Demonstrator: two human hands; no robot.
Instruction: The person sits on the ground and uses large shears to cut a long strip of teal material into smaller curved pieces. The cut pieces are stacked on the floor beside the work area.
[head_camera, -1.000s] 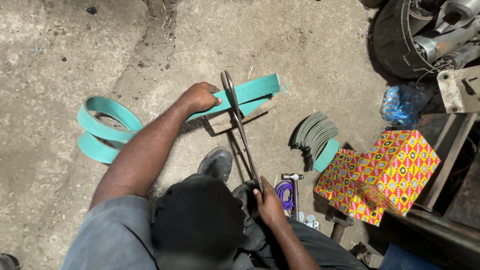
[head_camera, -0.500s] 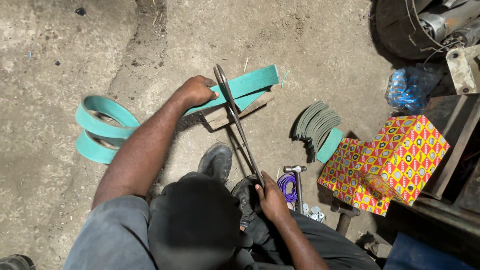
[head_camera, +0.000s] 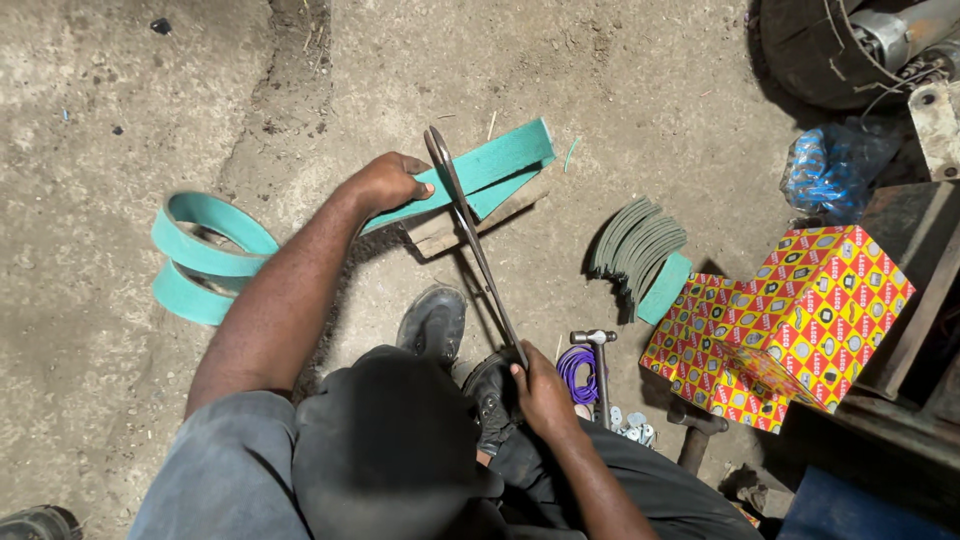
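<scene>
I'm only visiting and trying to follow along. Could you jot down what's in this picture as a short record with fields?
Left hand: presses the teal strip down on a wooden block
Right hand: grips the handles of long metal shears, whose blades straddle the strip
Strip's other end: coiled at the left
Nearby: stack of curved grey-green pieces, patterned red and yellow boxes, hammer
Ground: bare concrete floor

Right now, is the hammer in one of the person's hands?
No, the hammer lies on the ground, while the right hand holds the long shears.
</scene>
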